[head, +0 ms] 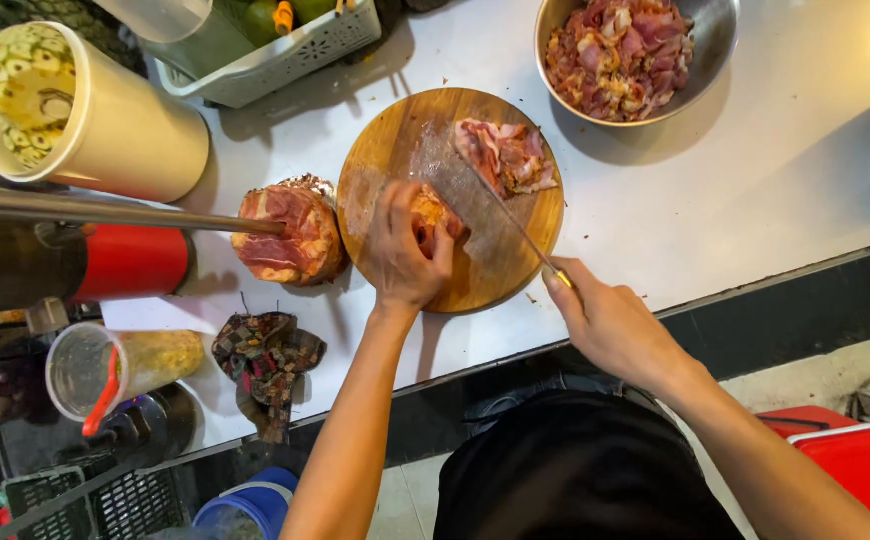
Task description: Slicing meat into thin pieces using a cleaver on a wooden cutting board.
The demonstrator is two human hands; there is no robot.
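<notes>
A round wooden cutting board (pixel 395 150) lies on the white counter. My left hand (pixel 403 252) presses down on a small chunk of grilled meat (pixel 435 212) at the board's middle. My right hand (pixel 610 322) grips a knife (pixel 510 215) whose long blade runs up and left across the board, next to the chunk. A pile of sliced meat (pixel 507 155) sits at the board's far right side. A big slab of grilled meat (pixel 285 232) rests on the counter just left of the board.
A metal bowl (pixel 710 55) full of chopped meat stands at the back right. A cream tub (pixel 120 135) holding pineapple, a white basket (pixel 275 62), a red canister (pixel 133 262), a plastic cup (pixel 145 362) and a patterned cloth (pixel 267 355) crowd the left. A metal rod (pixel 105 210) reaches the slab.
</notes>
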